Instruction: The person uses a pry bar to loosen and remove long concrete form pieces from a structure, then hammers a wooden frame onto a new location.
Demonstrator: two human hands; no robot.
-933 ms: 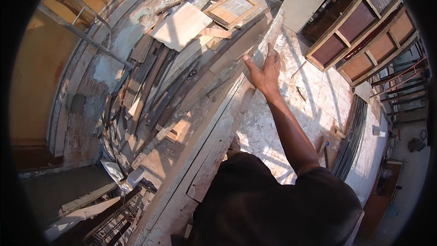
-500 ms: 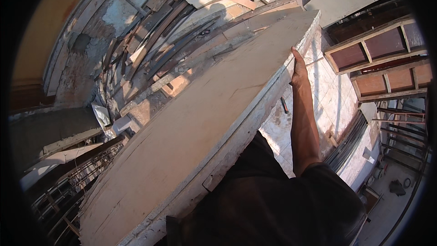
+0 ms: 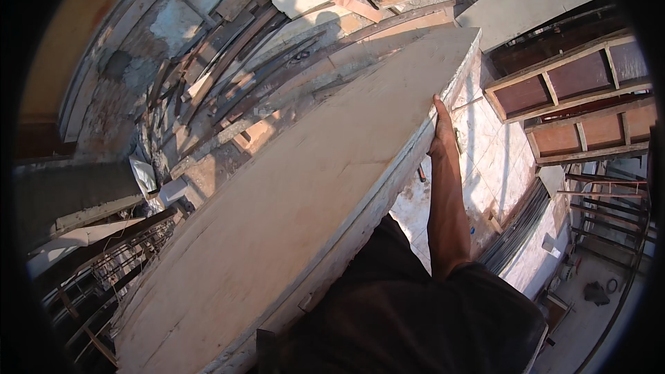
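Note:
A long, flat pale-brown wooden board with a rough, whitish edge slants across the view, from the lower left up to the upper right, close against my dark shirt. My right hand grips its near edge toward the upper end. The thumb lies up at the rim, while the other fingers are hidden behind or under the board. My right forearm reaches up from the dark sleeve. Nothing of my left hand shows; the board or my body may cover it.
Scrap planks and strips lie heaped beyond the board. Framed wooden panels stand at the right, above a stack of long thin strips. A dark-handled tool lies on the pale tiled floor. Metal racking is at lower left.
The board's upper end and my right hand have come slightly lower and left in the view. My hand keeps its hold on the edge. The surroundings have shifted a little left.

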